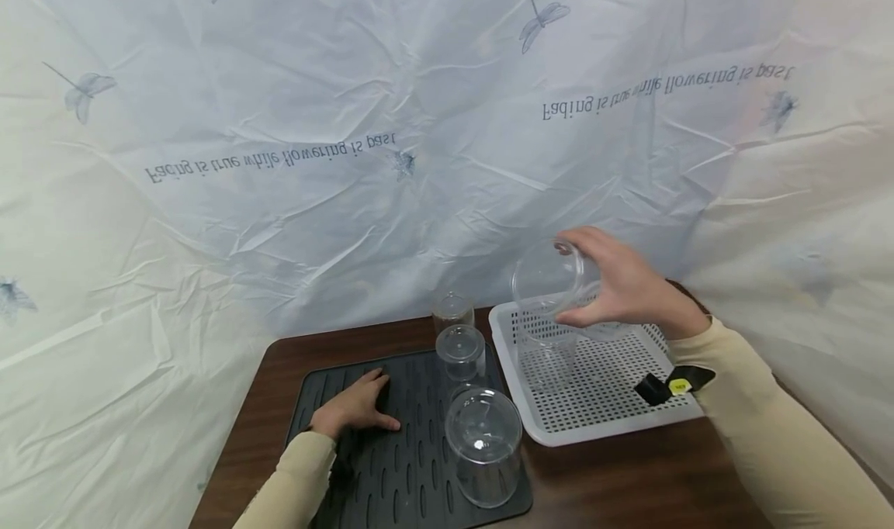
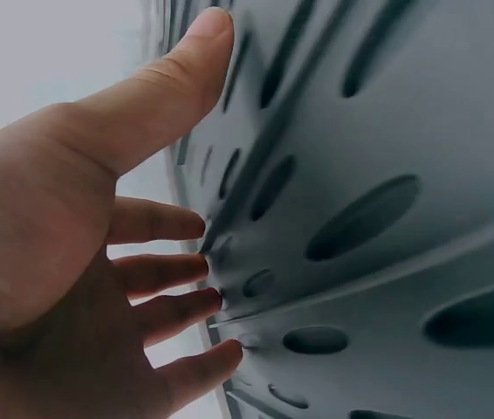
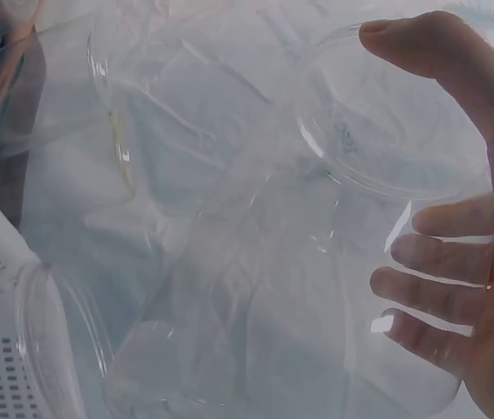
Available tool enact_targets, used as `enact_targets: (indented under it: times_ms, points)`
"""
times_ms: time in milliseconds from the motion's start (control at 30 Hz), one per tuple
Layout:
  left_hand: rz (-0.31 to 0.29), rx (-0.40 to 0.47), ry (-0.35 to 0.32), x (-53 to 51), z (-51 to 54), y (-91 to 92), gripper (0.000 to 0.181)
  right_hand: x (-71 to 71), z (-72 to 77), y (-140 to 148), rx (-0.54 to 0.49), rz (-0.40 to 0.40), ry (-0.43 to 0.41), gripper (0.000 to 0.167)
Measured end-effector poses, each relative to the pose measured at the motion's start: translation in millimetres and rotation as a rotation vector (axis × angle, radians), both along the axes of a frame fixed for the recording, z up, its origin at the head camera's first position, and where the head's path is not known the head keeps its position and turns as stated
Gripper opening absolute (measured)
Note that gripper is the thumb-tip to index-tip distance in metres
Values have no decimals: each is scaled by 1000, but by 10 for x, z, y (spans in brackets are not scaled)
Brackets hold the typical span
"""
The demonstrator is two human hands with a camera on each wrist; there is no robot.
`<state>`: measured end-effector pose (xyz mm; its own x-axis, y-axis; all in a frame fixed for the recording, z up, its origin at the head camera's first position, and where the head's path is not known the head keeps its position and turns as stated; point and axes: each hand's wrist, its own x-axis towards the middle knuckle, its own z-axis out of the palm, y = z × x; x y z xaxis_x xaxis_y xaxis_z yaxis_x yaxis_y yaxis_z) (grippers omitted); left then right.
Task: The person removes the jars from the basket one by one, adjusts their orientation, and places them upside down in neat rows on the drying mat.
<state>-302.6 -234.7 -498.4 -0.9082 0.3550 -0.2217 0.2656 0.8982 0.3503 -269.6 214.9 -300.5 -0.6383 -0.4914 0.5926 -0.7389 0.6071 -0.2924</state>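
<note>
My right hand (image 1: pixel 615 281) grips a large clear container (image 1: pixel 541 281) above the white basket, thumb on one side and fingers on the other. In the right wrist view, its round rim lies by the thumb and the fingers (image 3: pixel 435 284) spread along the wall. At least one more clear container (image 1: pixel 548 362) appears beneath it in the basket; the see-through walls overlap, so I cannot tell how many. My left hand (image 1: pixel 356 405) lies on the dark grey slotted mat (image 1: pixel 412 444), fingers spread and fairly straight, holding nothing. In the left wrist view, the fingertips touch the mat.
Along the mat's right side stand a large clear container (image 1: pixel 485 455) and a smaller one (image 1: pixel 461 350). Behind them is another clear container (image 1: pixel 452 308) near the table's back edge. A white perforated basket (image 1: pixel 601 413) sits right of the mat on the brown table (image 1: pixel 601 482). Printed sheeting hangs behind.
</note>
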Motion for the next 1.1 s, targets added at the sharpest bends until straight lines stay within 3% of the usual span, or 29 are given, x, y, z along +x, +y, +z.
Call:
enact_targets:
  times_ms: [167, 567, 733, 1100]
  points:
    - [-1, 67, 6, -18, 141, 15, 95, 12, 18, -102, 11, 18, -19, 105]
    - [-3, 147, 209, -19, 564, 52, 85, 62, 33, -334, 64, 3, 39, 109]
    - [4, 196, 300, 5, 685, 129, 79, 94, 34, -410, 72, -5, 82, 112]
    - [-3, 376, 408, 105, 931, 285, 79, 82, 13, -611, 139, 16, 201, 111]
